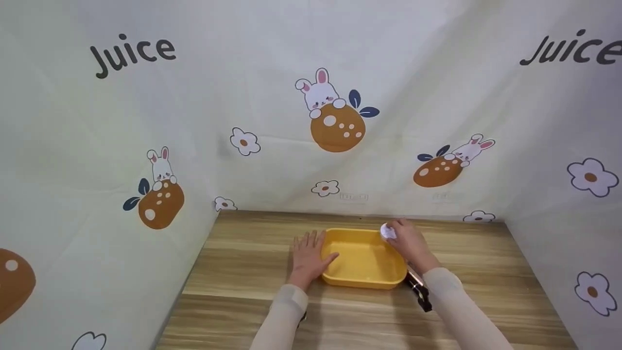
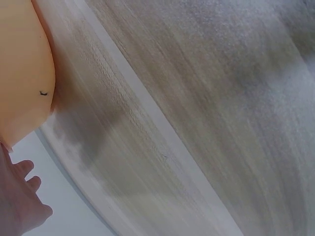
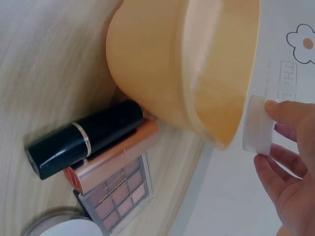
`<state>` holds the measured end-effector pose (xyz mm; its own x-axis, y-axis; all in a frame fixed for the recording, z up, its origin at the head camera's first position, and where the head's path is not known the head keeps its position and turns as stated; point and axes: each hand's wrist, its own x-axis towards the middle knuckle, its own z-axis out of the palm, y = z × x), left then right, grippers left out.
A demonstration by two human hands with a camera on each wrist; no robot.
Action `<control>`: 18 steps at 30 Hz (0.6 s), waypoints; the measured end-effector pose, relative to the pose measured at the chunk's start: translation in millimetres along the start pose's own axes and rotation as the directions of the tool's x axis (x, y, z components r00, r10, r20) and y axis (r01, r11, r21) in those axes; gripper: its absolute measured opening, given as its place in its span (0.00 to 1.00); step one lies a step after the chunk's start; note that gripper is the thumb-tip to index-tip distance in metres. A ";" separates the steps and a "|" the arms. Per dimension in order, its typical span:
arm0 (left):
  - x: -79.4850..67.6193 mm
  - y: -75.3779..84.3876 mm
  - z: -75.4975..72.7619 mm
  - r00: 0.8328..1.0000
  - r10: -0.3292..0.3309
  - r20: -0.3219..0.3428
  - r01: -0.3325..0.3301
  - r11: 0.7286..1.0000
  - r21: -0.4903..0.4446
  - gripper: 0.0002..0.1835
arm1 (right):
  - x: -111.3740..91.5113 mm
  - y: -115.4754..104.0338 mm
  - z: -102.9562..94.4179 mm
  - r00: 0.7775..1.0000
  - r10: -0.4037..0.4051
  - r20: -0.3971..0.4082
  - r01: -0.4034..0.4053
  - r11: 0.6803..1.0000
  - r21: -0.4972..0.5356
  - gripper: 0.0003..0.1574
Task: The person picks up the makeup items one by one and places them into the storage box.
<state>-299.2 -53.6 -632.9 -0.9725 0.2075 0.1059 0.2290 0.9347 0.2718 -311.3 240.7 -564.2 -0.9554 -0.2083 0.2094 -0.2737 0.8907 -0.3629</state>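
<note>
A yellow plastic basin [image 1: 363, 283] stands on the wooden table. My left hand [image 1: 307, 257] rests at its left side, fingers spread and straight, with the thumb over the rim. In the left wrist view, part of that hand [image 2: 22, 196] shows beside the basin's outer wall [image 2: 24, 73]. My right hand [image 1: 410, 245] pinches a small round white case [image 1: 388, 232] between thumb and fingertips, close to the basin's far right corner. Seen from the right wrist, the case [image 3: 258, 125] is a short, pale cylinder held on edge near the basin's rim [image 3: 187, 64].
Right of the basin lie a black lipstick tube [image 3: 91, 137], a rose-gold tube [image 3: 113, 160] and an eyeshadow palette [image 3: 120, 196]. A round white-topped compact [image 3: 71, 228] sits beside them. Printed cloth walls [image 1: 272, 97] border the wooden table [image 1: 243, 253].
</note>
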 end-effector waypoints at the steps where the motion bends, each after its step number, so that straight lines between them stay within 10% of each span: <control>1: -0.1 0.2 -0.2 1.000 -0.002 0.002 0.002 1.000 0.002 0.44 | 0.4 -1.2 1.3 1.000 0.005 0.008 -0.005 1.000 0.004 0.22; 18: 0.2 2.4 -1.1 1.000 -0.006 -0.022 0.007 0.999 0.035 0.44 | 4.0 -25.3 21.1 0.999 -0.042 0.031 0.041 0.999 0.018 0.22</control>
<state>-298.8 -51.5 -631.2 -0.9727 0.1958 0.1249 0.2210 0.9455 0.2393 -310.5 208.8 -573.3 -0.9461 -0.2578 0.1958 -0.3148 0.8741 -0.3700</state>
